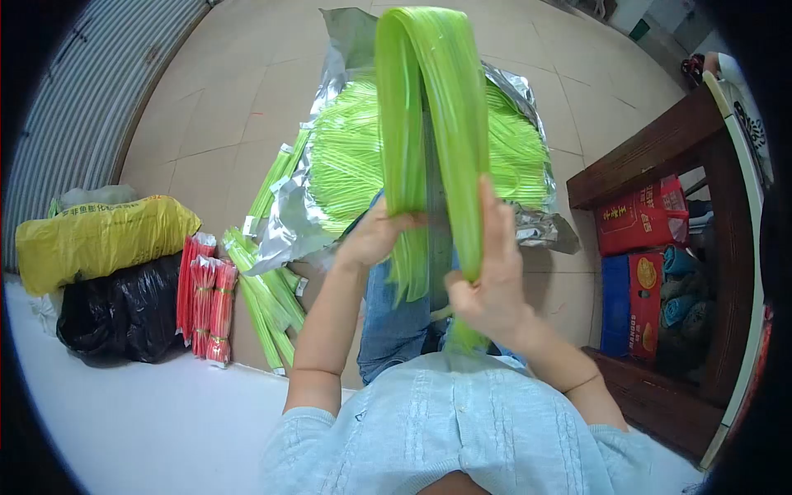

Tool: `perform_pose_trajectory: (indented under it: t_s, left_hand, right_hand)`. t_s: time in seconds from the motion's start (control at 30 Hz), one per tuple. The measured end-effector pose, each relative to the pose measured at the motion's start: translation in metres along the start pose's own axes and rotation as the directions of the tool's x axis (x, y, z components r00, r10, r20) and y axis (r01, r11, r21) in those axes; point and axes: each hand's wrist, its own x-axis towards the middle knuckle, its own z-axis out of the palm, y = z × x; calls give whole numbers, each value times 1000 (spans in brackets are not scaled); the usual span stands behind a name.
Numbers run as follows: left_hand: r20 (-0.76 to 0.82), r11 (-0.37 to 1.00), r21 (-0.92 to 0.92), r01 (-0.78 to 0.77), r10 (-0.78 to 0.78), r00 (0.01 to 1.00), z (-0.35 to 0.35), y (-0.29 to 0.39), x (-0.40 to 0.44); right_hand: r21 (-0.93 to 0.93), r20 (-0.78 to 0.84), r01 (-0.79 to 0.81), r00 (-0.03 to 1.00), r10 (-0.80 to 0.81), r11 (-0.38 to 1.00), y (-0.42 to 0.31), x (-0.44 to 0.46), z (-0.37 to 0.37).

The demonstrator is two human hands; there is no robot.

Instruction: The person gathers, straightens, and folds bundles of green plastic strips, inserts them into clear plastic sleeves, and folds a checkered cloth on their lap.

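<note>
Above the blue denim trouser legs (381, 330), at the centre of the head view, a long, looped bundle of glossy, translucent bright-green strips (454, 82) is held up, its fold at the top and its two limbs hanging down. The left limb is gripped by the left hand (378, 233), which is closed with the thumb laid across the strips; its other fingers are mostly hidden. The right limb is held by the right hand (492, 272), only partly closed, with fingers nearly straight along the outer edge and the thumb lower down; how firmly it is pressed cannot be told. Beyond the bundle, a broad heap of thin bright-green strips (346, 148) is spread on a crumpled silver foil sheet (289, 219).

The bundle is judged light, flexible and springy, since a rounded arch is formed at the fold. Slipperiness is suggested by the sheen, so strips may be shed from a loose pinch, or creased by hard squeezing. Hold is best taken across each limb's full width, below the fold.
</note>
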Motion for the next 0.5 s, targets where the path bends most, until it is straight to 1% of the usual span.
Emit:
perform_pose_trajectory:
  t_s: [0.03, 0.1, 0.13, 0.23, 0.27, 0.37, 0.43, 0.47, 0.5]
  left_hand:
    - [-47, 994, -92, 63, -67, 997, 7, -8, -2]
    - [-120, 943, -278, 184, -224, 967, 23, -24, -5]
    - [27, 920, -384, 84, -80, 996, 24, -33, -2]
    - [12, 781, -619, 84, -97, 995, 32, -46, -1]
    - [-46, 694, -719, 48, -117, 992, 36, -46, -3]
    - [51, 572, -820, 22, 35, 998, 34, -45, -5]
    - [8, 804, -594, 13, -10, 1000, 30, -52, -2]
    - [-16, 888, -459, 19, -29, 999, 29, -55, -2]
    - [-8, 886, -459, 67, -80, 997, 26, -57, -2]
  right_hand:
    - [-20, -17, -25, 1000, 24, 999, 6, -9, 13]
    - [-47, 38, -120, 992, 122, 992, 19, -21, 37]
    - [-62, 66, -170, 983, 174, 984, 26, -27, 47]
    - [-141, 92, -148, 983, 162, 979, 44, -41, 69]
    - [-163, 139, -175, 970, 198, 971, 44, -44, 69]
    - [-213, 223, -189, 946, 236, 959, 41, -56, 66]
    - [-215, 274, -149, 939, 206, 965, 39, -65, 61]
    - [-216, 301, -132, 934, 194, 968, 39, -70, 57]
    - [-210, 371, -121, 908, 193, 970, 37, -74, 50]
